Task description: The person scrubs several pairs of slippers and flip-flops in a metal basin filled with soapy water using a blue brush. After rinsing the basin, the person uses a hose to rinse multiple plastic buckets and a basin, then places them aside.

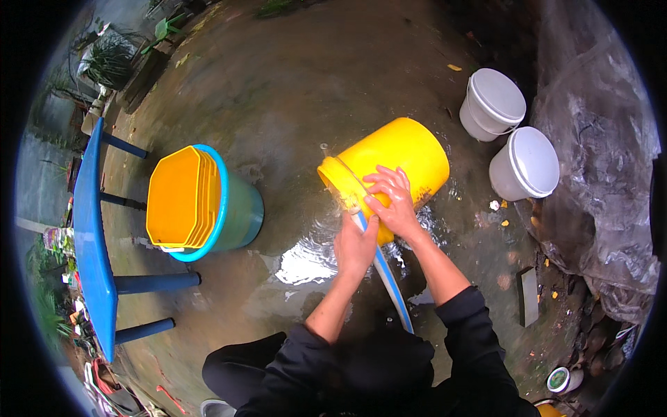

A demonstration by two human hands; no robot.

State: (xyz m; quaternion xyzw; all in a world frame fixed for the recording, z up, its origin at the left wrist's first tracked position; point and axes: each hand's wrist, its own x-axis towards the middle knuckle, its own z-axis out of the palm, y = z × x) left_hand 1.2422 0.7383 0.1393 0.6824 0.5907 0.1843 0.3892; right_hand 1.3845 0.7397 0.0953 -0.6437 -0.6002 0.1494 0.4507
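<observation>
A yellow plastic bucket (401, 151) lies on its side on the wet ground, its open end towards the left. My left hand (356, 242) grips the end of a blue and white hose (388, 281) by the bucket's rim, and water splashes there. The hose runs back towards my body. Wet, with its fingers spread, my right hand (391, 200) rests on the outside of the bucket near the rim. The bucket's inside is mostly hidden from view.
Left of the bucket, a turquoise tub (237, 219) holds stacked orange-yellow containers (174, 200), beside a blue plastic table (94, 229). Two white lidded buckets (487, 112) (513, 169) stand at the right, near plastic sheeting (594, 172). A grey block (528, 297) lies lower right.
</observation>
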